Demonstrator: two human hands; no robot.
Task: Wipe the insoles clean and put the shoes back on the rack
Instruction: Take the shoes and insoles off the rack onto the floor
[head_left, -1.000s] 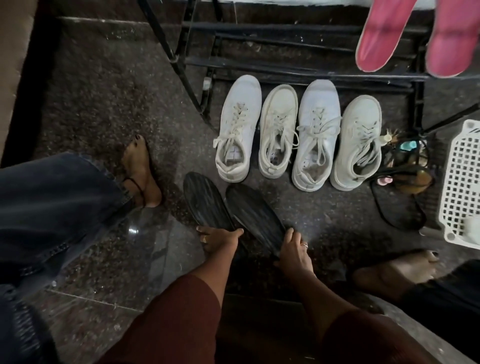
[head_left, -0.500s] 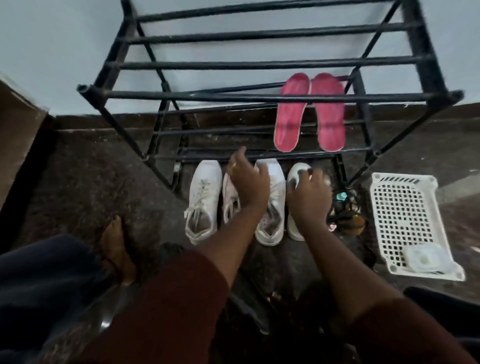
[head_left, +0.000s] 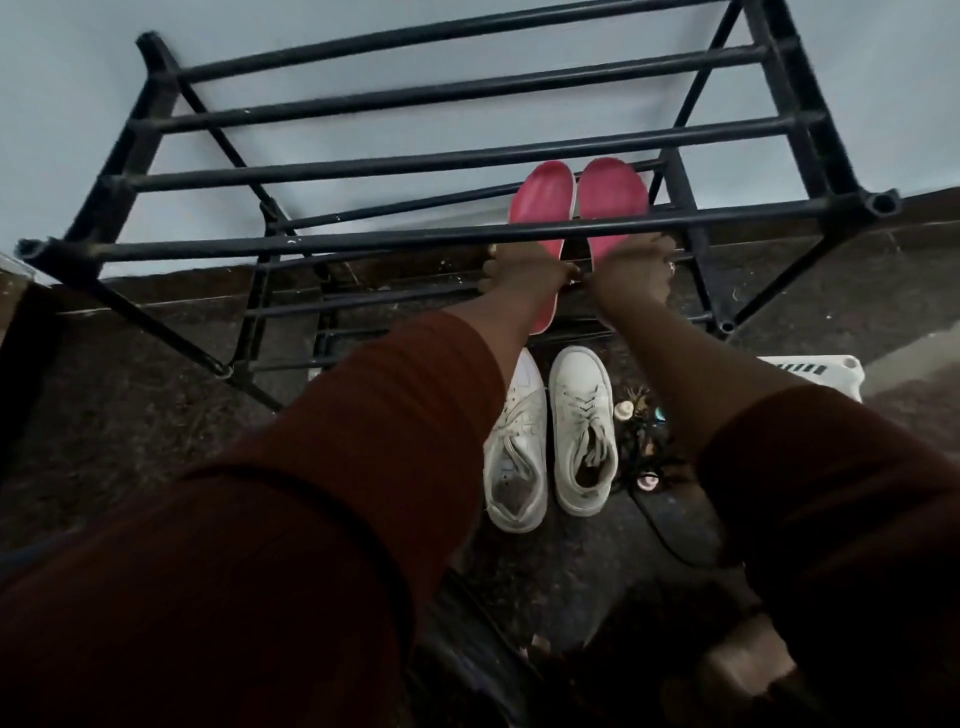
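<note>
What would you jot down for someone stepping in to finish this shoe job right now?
Left hand: grip on the left pink insole.
Right hand: grip on the right pink insole.
Both insoles lie on a lower shelf of the black rack, under its top bars.
Two white sneakers are visible on the floor in front of the rack, with no insoles visible inside.
Done: cannot tell whether the insoles are wiped.
Left: lift the insoles out, refit them, put the shoes on the rack.

Head view, steeply down, close over rack (head_left: 467, 236)
</note>
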